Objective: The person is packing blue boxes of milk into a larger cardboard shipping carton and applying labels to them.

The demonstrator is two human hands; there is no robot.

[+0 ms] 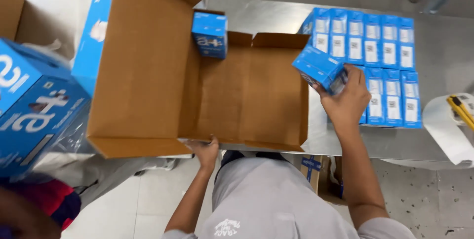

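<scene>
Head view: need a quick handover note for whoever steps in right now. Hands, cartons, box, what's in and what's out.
Right hand: gripping one small blue carton, held over the right edge of the open cardboard box.
Left hand: holding the box's near edge.
Box sits on the metal table, flaps open, one carton in box standing at the far left corner; the rest of its floor is bare.
Stack of blue cartons lies in rows on the table, right of the box.
Done: one carton in the box.
Left: the carton in hand and the rows on the table are outside it.
</scene>
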